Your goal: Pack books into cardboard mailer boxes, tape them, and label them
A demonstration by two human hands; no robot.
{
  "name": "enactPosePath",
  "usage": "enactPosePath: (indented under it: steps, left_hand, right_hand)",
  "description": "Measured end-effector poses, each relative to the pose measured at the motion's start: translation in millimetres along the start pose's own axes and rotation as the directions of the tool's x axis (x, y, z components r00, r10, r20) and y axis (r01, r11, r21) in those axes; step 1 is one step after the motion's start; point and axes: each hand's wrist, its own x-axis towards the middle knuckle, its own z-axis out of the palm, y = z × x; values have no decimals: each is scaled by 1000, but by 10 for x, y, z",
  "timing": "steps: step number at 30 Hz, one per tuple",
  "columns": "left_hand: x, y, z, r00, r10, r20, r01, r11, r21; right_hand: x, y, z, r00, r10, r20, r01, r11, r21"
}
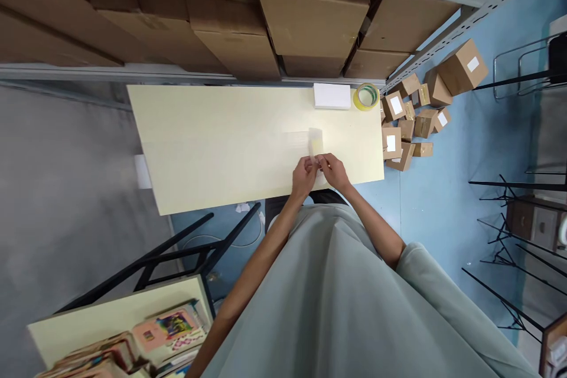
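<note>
A small translucent plastic bag (316,139), longer than it is wide, lies on the pale table (221,142) in front of me. My left hand (304,175) pinches its near end, fingertips pressed together. Right beside it, my right hand (333,170) is also closed at that same end, its fingertips meeting those of the left. The fingers partly cover the edge they hold. Whatever is inside the bag is too faint to make out.
At the table's back right are a white box (332,96) and a roll of yellow tape (366,96). Cardboard boxes (310,12) fill the shelf beyond. Small cartons (401,124) are piled on the floor to the right. Books (168,331) lie on another table at lower left.
</note>
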Motion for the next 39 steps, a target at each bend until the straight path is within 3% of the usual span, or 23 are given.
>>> enactPosePath:
  steps: [3,6,9,16,20,25,27,31,34,39]
  left_hand:
    - [96,-102,-120,993,-62,-100,69,995,71]
    - [202,-206,-255,985,-73,-155,98,982,161]
    - [281,-259,-347,970,-74,-231,134,958,255]
    - [336,-193,-368,936,-133,-326,251,901,354]
    - [324,-148,-345,920,-136,-368,283,880,381]
    - [264,-152,-315,924,-35,-381,213,875,435]
    - [232,-171,-319,935,63,-349,118,872,474]
    - [210,-210,-362,976,176,-132,-95,880,466]
    - [242,-207,-445,991,78,-104,-36,933,359]
    - [238,-134,-710,982,-186,-13,185,981,-49]
  right_hand:
    - [93,168,-90,997,77,30,-79,992,102]
    - [215,332,-186,968,238,-85,-240,971,-18]
    - [319,423,-140,928,358,-103,-369,924,-106]
    - [417,374,232,897,415,-153,-435,891,-132]
    - [404,333,231,896,417,-154,-432,898,-85]
    - [378,291,173,915,388,-115,-397,915,-74]
    - [358,248,163,927,361,-104,-370,925,-86]
    - [277,83,170,959,270,-82,-277,956,-93]
    - [203,-92,250,974,222,-51,-226,969,-99]
    - [149,-316,551,992,114,47,-109,990,-91]
